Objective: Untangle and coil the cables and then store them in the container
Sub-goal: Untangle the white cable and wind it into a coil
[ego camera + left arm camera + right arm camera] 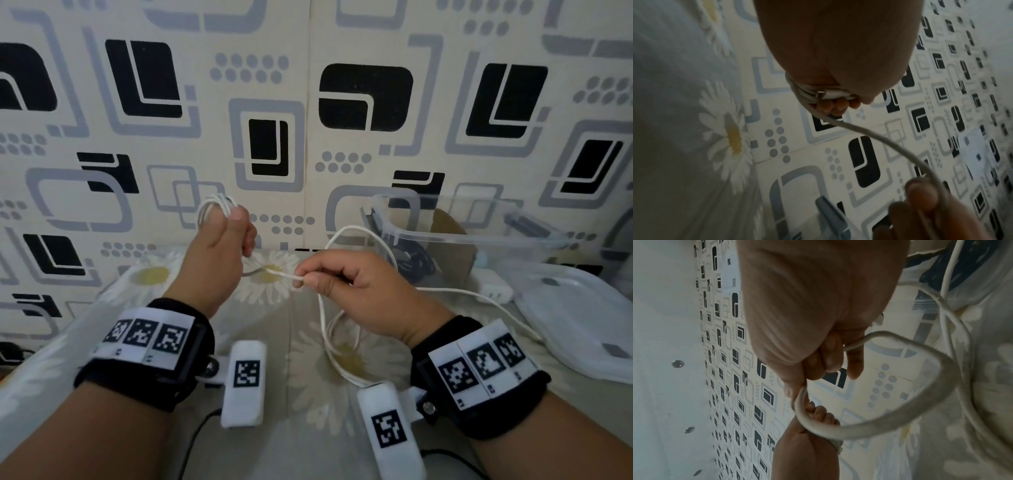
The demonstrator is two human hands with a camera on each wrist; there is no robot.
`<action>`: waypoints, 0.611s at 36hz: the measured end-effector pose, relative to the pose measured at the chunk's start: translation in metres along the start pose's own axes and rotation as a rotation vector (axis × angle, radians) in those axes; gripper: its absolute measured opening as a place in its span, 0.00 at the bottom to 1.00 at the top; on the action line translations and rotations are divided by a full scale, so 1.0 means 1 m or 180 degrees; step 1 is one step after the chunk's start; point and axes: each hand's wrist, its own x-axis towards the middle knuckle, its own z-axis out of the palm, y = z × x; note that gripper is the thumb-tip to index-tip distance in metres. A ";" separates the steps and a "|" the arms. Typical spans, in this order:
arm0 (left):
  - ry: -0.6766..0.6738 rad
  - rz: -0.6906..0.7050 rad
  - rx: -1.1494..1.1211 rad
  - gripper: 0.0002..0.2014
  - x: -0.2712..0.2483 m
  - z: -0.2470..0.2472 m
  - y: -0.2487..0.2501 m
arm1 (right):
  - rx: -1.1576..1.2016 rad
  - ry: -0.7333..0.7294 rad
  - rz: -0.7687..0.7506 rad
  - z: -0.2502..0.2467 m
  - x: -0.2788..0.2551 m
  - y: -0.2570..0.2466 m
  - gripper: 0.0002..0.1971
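A white cable (329, 329) is partly wound into a small coil (215, 205) around the fingers of my left hand (222, 240), raised above the daisy-print cloth (301, 428). In the left wrist view the coil (818, 94) and a white plug sit between thumb and fingers. My right hand (329, 274) pinches the free length of the same cable (879, 423) a short way to the right. The remainder loops on the cloth and trails off to the right. A clear plastic container (472, 236) stands at the back right with dark cables (418, 260) inside.
The container's clear lid (582, 322) lies flat at the right edge. A white power strip (489, 287) sits between container and lid. A patterned wall (308, 102) rises right behind the surface. Thin black leads (195, 442) run along the near edge.
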 end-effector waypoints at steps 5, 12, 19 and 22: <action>-0.0462 0.0267 0.0515 0.19 -0.006 0.004 0.003 | 0.0080 0.0243 -0.0127 -0.001 0.000 0.000 0.06; -0.0853 0.0333 0.0560 0.19 -0.011 0.007 0.006 | 0.0106 0.0276 -0.0255 0.001 -0.001 -0.001 0.07; -0.0958 0.0092 0.0512 0.23 -0.011 0.007 0.004 | 0.0001 0.0109 -0.0356 0.003 -0.002 -0.007 0.06; -0.0839 -0.0005 0.0503 0.20 -0.011 0.007 0.008 | 0.0012 0.0242 -0.0375 0.002 -0.001 -0.006 0.06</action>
